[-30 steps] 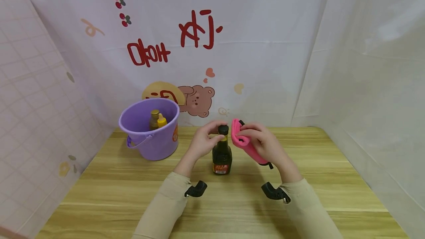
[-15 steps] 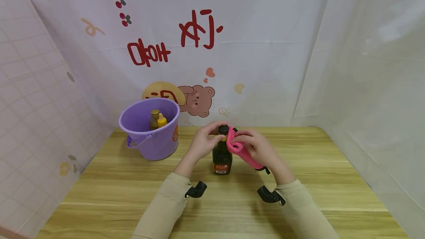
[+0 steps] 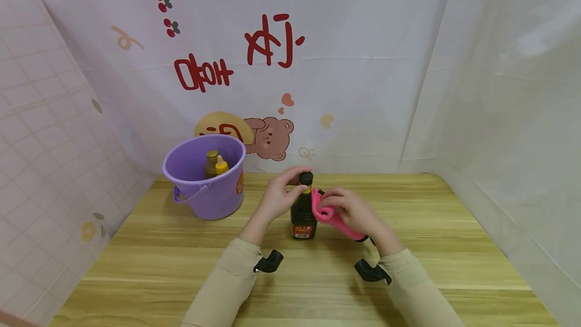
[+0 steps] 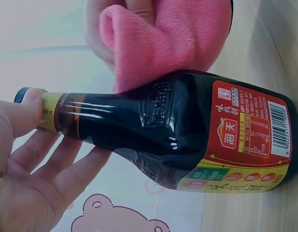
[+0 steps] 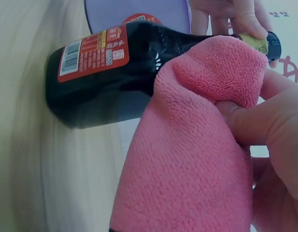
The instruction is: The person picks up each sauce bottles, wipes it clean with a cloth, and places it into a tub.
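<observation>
A dark soy sauce bottle (image 3: pixel 303 216) with a black cap and a red and yellow label stands upright on the wooden table. My left hand (image 3: pixel 280 193) holds it by the neck, thumb on the yellow neck band in the left wrist view (image 4: pixel 37 113) and fingers behind. My right hand (image 3: pixel 351 211) pinches a folded pink cloth (image 3: pixel 336 222) with dark edging. Against the bottle's shoulder lies the cloth's folded end, as the pink towelling (image 4: pixel 153 43) shows in the left wrist view. Part of the right fingers is hidden behind the cloth.
To the left a purple bucket (image 3: pixel 213 201) stands with its handle hanging down in front. Inside it are a brownish bottle (image 3: pixel 211 164) and a yellow-capped bottle (image 3: pixel 221 165). A printed curtain (image 3: pixel 363 90) hangs behind the table (image 3: pixel 281 291).
My right hand has moved left with the cloth, bringing it against the bottle, then slid down from the neck toward the shoulder. My left hand and the bottle have stayed in place.
</observation>
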The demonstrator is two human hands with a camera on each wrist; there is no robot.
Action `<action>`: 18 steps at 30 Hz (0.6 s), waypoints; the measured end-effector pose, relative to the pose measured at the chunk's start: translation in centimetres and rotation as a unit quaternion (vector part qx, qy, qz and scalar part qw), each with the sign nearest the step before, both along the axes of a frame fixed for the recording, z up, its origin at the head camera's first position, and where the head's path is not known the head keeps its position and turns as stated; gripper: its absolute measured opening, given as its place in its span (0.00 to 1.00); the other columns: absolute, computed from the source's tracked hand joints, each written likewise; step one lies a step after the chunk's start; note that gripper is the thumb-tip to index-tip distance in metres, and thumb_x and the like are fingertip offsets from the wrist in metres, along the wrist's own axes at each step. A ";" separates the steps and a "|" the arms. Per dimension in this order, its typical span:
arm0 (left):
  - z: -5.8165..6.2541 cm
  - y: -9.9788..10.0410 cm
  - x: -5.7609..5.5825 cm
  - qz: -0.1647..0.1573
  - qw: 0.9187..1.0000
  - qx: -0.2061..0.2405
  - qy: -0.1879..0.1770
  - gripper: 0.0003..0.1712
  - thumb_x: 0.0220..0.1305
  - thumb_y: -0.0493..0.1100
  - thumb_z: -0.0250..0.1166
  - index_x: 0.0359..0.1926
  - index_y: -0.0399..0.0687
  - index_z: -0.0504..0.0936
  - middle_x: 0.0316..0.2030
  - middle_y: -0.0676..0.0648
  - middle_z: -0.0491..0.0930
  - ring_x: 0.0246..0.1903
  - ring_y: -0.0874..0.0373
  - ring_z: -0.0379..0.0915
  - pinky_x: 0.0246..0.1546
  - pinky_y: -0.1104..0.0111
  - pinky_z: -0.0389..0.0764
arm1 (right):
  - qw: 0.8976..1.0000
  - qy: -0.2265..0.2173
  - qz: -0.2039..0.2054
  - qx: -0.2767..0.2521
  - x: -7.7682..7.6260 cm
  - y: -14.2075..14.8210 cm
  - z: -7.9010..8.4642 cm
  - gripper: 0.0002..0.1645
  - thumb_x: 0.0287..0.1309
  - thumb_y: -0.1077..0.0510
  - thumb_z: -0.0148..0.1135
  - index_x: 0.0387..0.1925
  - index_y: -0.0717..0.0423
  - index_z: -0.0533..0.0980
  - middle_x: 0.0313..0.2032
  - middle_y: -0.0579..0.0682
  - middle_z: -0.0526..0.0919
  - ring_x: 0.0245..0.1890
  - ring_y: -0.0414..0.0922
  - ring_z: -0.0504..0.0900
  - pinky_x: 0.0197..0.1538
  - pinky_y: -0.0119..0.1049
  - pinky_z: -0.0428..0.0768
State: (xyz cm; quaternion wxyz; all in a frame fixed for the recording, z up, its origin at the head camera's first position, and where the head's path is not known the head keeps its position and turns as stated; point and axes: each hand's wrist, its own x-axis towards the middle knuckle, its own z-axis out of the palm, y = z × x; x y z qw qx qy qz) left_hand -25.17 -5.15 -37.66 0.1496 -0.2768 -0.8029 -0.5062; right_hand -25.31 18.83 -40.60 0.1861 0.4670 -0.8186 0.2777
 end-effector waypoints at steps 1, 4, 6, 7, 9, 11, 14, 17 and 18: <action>0.0 0.0 0.0 0.001 1.000 0.000 0.002 0.23 0.64 0.34 0.67 0.60 0.49 0.79 0.44 0.45 0.84 0.44 0.54 0.81 0.39 0.59 0.80 | 1.000 -0.004 0.000 0.002 0.0 0.1 -0.1 0.26 0.53 0.81 0.58 0.39 0.50 0.84 0.45 0.52 0.82 0.47 0.52 0.80 0.49 0.49 0.81; 0.0 0.0 0.1 0.005 1.000 -0.003 0.004 0.24 0.64 0.34 0.67 0.60 0.51 0.79 0.44 0.46 0.85 0.44 0.55 0.81 0.40 0.61 0.81 | 1.000 -0.011 0.001 0.005 -0.2 0.4 -0.7 0.27 0.53 0.82 0.58 0.39 0.49 0.84 0.45 0.51 0.82 0.46 0.50 0.80 0.49 0.49 0.81; 0.0 0.0 0.2 0.006 1.000 -0.002 0.005 0.24 0.64 0.34 0.67 0.60 0.51 0.79 0.44 0.46 0.85 0.44 0.55 0.81 0.40 0.61 0.81 | 1.000 -0.014 0.004 0.007 -0.4 0.6 -1.1 0.27 0.52 0.82 0.57 0.39 0.48 0.84 0.45 0.51 0.82 0.47 0.50 0.80 0.49 0.48 0.81; 0.0 0.1 0.2 0.007 1.000 -0.002 0.005 0.24 0.64 0.33 0.67 0.60 0.51 0.79 0.44 0.46 0.85 0.44 0.54 0.81 0.41 0.61 0.81 | 1.000 -0.016 0.004 0.008 -0.5 0.7 -1.3 0.28 0.52 0.82 0.57 0.39 0.48 0.84 0.45 0.50 0.82 0.47 0.49 0.80 0.49 0.48 0.81; 0.0 0.1 0.2 0.007 1.000 -0.001 0.006 0.23 0.64 0.33 0.67 0.60 0.51 0.79 0.44 0.45 0.84 0.44 0.54 0.81 0.41 0.60 0.81 | 1.000 -0.023 0.006 0.008 -0.6 1.0 -1.7 0.29 0.51 0.82 0.56 0.40 0.47 0.84 0.46 0.49 0.82 0.48 0.49 0.80 0.50 0.48 0.80; 0.0 0.1 0.2 0.008 1.000 -0.001 0.008 0.23 0.64 0.33 0.67 0.60 0.51 0.79 0.44 0.45 0.84 0.44 0.54 0.81 0.42 0.60 0.81 | 0.999 -0.032 0.010 0.009 -0.8 1.1 -2.1 0.30 0.50 0.82 0.54 0.39 0.47 0.84 0.46 0.48 0.81 0.48 0.48 0.80 0.51 0.48 0.80; -0.1 0.1 0.2 0.008 1.000 -0.002 0.013 0.23 0.64 0.33 0.67 0.60 0.49 0.79 0.44 0.45 0.85 0.43 0.53 0.81 0.41 0.60 0.81 | 0.999 -0.039 0.015 0.010 -0.9 1.3 -2.6 0.30 0.49 0.82 0.54 0.39 0.47 0.84 0.45 0.47 0.82 0.47 0.47 0.81 0.50 0.47 0.81; -0.1 0.1 0.1 0.009 1.000 -0.005 0.019 0.23 0.64 0.33 0.67 0.60 0.47 0.79 0.43 0.46 0.85 0.43 0.53 0.81 0.41 0.60 0.81 | 0.999 -0.031 0.021 0.018 -1.1 1.3 -3.1 0.30 0.49 0.82 0.54 0.39 0.47 0.84 0.43 0.46 0.81 0.45 0.45 0.80 0.49 0.45 0.81; -0.2 0.1 0.1 0.009 1.000 -0.005 0.021 0.23 0.64 0.33 0.67 0.60 0.46 0.79 0.43 0.46 0.85 0.43 0.53 0.81 0.41 0.60 0.82 | 0.999 -0.026 0.024 0.023 -1.1 1.3 -3.3 0.30 0.48 0.83 0.55 0.38 0.47 0.84 0.43 0.46 0.81 0.45 0.45 0.80 0.48 0.44 0.81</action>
